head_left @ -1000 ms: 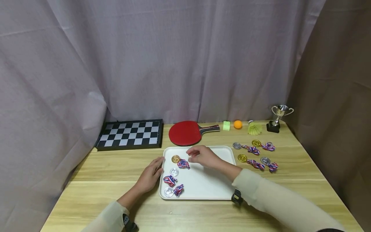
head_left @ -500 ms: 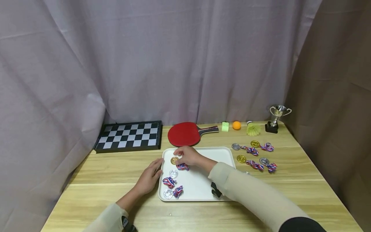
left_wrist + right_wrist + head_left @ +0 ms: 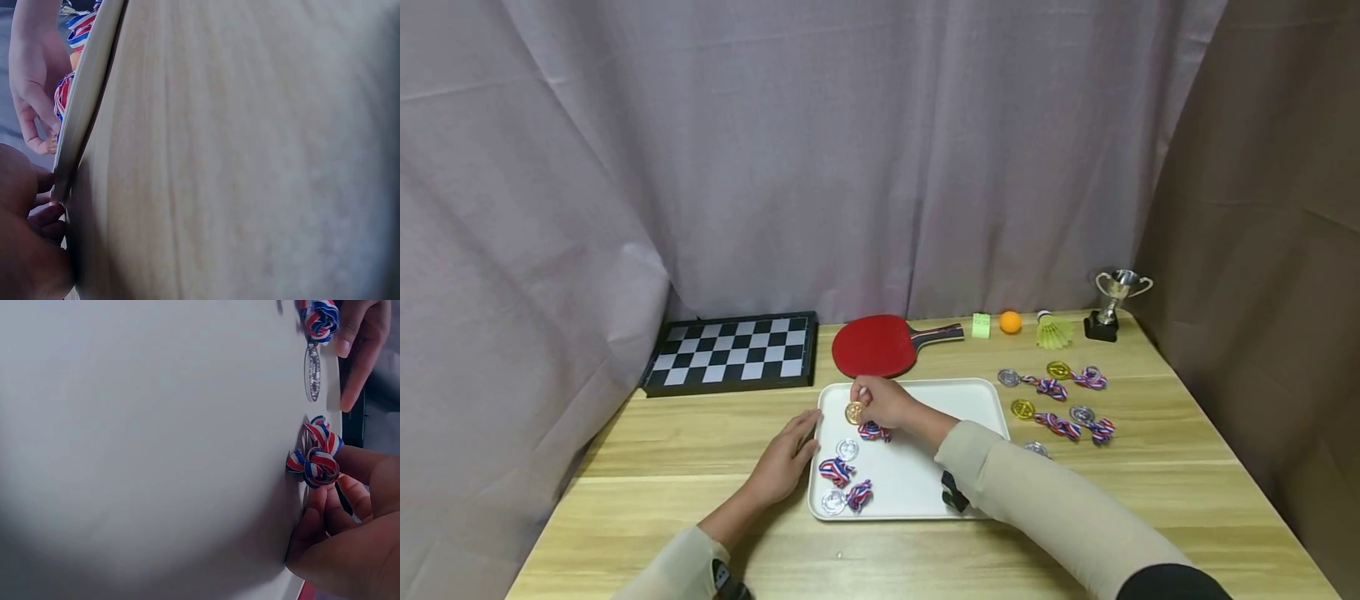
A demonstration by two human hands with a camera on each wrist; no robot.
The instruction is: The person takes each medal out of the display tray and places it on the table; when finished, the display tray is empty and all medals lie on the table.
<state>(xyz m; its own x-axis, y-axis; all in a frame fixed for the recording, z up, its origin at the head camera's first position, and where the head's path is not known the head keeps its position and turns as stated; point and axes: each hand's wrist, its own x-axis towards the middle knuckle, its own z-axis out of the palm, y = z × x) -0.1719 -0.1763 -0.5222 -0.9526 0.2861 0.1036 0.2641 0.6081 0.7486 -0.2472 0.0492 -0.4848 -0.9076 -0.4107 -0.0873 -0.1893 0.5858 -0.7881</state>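
A white tray (image 3: 925, 475) lies on the wooden table. My right hand (image 3: 859, 406) pinches a gold medal (image 3: 854, 412) at the tray's far left corner and tilts it up. Its red, white and blue ribbon (image 3: 874, 432) lies bunched just under the hand, and that ribbon knot (image 3: 315, 457) shows beside my fingers (image 3: 337, 512). My left hand (image 3: 803, 435) rests with straight fingers against the tray's left edge (image 3: 87, 106). Two silver medals (image 3: 847, 448) (image 3: 833, 500) with knotted ribbons lie along the tray's left side.
Several gold and silver medals (image 3: 1056, 400) with ribbons lie right of the tray. Along the back stand a chessboard (image 3: 730, 350), a red paddle (image 3: 872, 346), a green block (image 3: 981, 325), an orange ball (image 3: 1011, 322), a shuttlecock (image 3: 1054, 332) and a small trophy (image 3: 1112, 300). A curtain hangs behind.
My right hand has moved left across the tray, taken hold of the gold medal and tipped it up. The left hand has stayed at the tray's edge.
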